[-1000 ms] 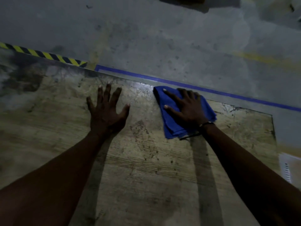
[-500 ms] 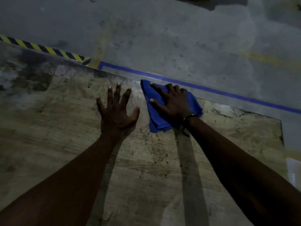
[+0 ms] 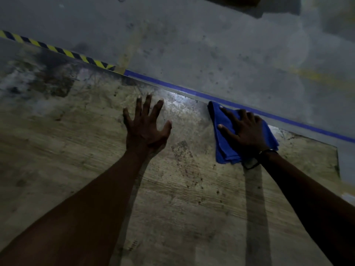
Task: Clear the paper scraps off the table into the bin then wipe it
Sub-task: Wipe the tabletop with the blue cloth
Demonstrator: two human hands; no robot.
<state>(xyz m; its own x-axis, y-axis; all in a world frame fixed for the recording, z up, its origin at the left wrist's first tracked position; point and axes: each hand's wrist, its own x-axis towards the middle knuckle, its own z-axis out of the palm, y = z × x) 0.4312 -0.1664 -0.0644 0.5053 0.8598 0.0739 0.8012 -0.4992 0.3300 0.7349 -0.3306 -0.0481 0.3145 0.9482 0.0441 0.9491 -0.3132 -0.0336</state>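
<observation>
Head view is showing the blue cloth lying further right along the far edge of the table than half a second ago, when it was sitting close beside the left hand; now the two are well apart. The right hand is pressing flat on the cloth, fingers spread and straight, not curling round it. The left hand is staying planted on the bare wood, palm down, fingers splayed and holding nothing. A dark band is circling the right wrist. Beyond the table, blue tape and yellow-black hazard tape are running across the grey floor. Both forearms are casting long shadows toward the near edge. At the far right something pale is being cut off by the frame, possibly paper. Dim light is making the stained surface hard to read.
</observation>
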